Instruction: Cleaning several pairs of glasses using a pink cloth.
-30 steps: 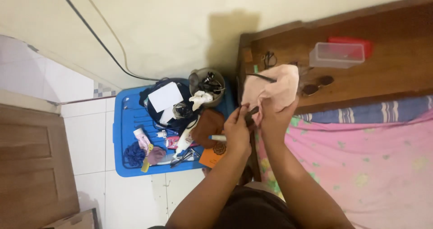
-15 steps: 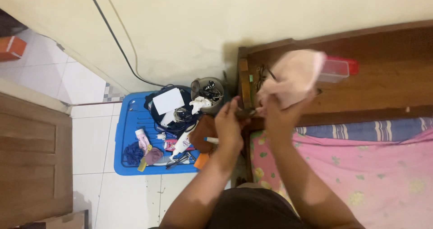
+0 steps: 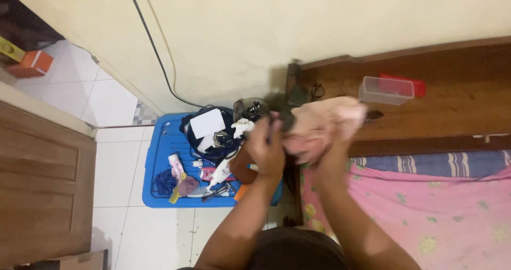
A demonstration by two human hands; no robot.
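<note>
Pink cloth (image 3: 319, 125) bunched in your right hand (image 3: 332, 147) — left hand (image 3: 264, 145) pinches a dark item; keep rubbing it clean.

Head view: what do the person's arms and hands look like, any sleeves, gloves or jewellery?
Both forearms are bare to the elbows, with no sleeves in view. The left hand wears no glove. The right hand is likewise ungloved. No watch, ring or bracelet shows, though motion blur softens detail.
</note>
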